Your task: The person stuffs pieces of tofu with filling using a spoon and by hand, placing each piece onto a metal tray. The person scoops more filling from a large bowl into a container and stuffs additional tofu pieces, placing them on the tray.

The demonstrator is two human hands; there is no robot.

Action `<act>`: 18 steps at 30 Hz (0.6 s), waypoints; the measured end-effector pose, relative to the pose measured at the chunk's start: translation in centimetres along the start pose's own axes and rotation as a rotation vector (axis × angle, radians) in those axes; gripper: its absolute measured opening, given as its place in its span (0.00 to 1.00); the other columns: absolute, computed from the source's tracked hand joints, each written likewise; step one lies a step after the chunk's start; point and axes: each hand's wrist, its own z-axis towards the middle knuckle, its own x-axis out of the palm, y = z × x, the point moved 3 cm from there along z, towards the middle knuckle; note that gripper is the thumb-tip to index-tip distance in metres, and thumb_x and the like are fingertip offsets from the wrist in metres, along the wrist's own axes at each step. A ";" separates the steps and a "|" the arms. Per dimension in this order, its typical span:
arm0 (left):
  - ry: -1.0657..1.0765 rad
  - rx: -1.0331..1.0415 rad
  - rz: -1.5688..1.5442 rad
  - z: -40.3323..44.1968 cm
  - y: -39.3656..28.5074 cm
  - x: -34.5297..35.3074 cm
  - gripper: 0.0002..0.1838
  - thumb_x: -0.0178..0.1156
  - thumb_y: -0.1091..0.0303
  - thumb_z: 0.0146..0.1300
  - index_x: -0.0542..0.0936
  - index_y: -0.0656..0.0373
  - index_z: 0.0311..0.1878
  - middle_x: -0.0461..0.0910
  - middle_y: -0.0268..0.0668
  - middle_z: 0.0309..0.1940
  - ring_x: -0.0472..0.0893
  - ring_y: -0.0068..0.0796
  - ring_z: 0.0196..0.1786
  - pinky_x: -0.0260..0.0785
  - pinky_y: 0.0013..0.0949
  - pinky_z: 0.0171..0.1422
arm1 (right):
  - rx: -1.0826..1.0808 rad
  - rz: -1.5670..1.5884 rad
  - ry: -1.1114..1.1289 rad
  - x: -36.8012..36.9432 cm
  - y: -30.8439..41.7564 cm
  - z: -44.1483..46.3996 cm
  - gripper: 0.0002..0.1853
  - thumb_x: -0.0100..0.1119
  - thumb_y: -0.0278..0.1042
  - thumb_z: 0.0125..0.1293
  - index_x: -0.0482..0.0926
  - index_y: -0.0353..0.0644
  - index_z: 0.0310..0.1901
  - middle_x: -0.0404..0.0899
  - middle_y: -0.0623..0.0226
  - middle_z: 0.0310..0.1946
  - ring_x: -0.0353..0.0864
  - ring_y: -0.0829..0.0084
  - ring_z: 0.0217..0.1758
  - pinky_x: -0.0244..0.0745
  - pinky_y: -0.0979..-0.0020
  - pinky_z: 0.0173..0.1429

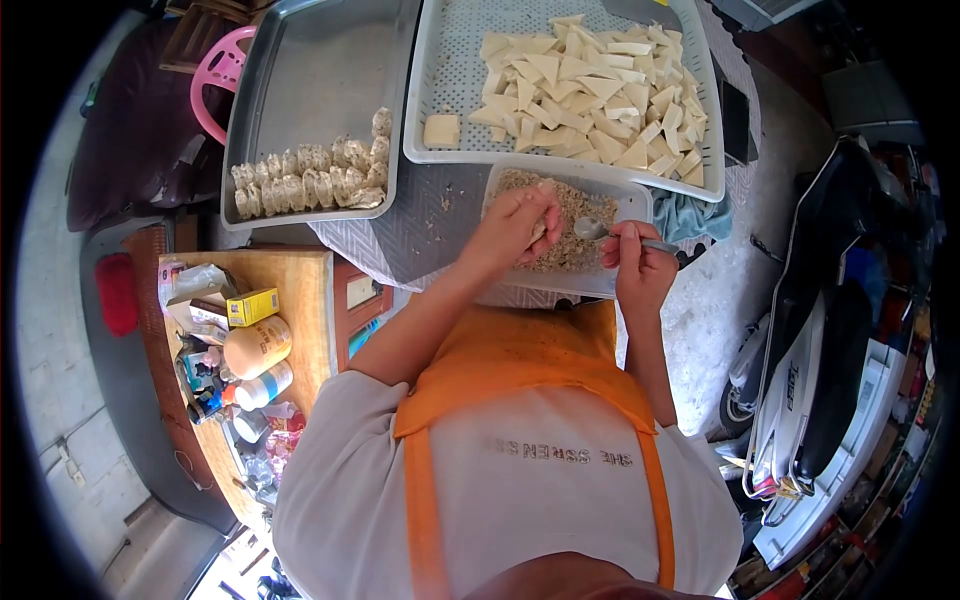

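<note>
My left hand (pixel 522 222) is curled over the left part of a clear plastic tub (pixel 645 200), closed round a pale piece of tofu (pixel 539 233) that its fingers mostly hide. Crumbly brownish filling (pixel 570 255) covers the bottom of the tub. At the tub's right side, my right hand (pixel 642 262) grips the handle of a metal spoon (pixel 590 228), whose bowl is over the filling. Behind the tub, a white perforated tray (pixel 450 95) carries a heap of pale tofu triangles (pixel 600 90) and one square block (pixel 441 130).
On the left, a metal tray (pixel 330 60) holds rows of filled tofu pieces (pixel 315 185). Bottles and boxes crowd a wooden table (pixel 300 290) at my left. A teal cloth (pixel 695 215) hangs beside the tub. To my right stands a scooter (pixel 825 370).
</note>
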 end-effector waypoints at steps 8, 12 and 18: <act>0.024 0.012 -0.073 0.2 1.0 -1.0 0.22 0.40 0.56 0.72 0.63 0.55 0.21 0.61 0.28 0.14 0.57 0.19 0.13 0.46 0.25 0.15 | 0.035 0.065 0.016 -0.1 0.2 -0.6 0.11 0.50 0.28 0.68 0.79 0.32 0.33 0.79 0.67 0.20 0.75 0.82 0.19 0.71 0.80 0.24; -0.005 0.160 -0.141 0.2 1.1 -0.6 0.16 0.39 0.57 0.72 0.69 0.56 0.31 0.71 0.34 0.25 0.70 0.24 0.25 0.64 0.27 0.28 | 0.115 0.248 0.072 1.0 0.8 -1.5 0.10 0.49 0.29 0.69 0.78 0.33 0.34 0.78 0.66 0.20 0.74 0.81 0.19 0.70 0.80 0.25; 0.152 0.437 0.382 0.1 -0.3 0.3 0.12 0.43 0.63 0.71 0.67 0.60 0.50 0.76 0.38 0.51 0.73 0.25 0.51 0.69 0.31 0.52 | 0.298 0.394 0.057 1.6 1.6 -1.3 0.12 0.46 0.32 0.71 0.77 0.33 0.35 0.77 0.64 0.20 0.74 0.78 0.18 0.71 0.79 0.25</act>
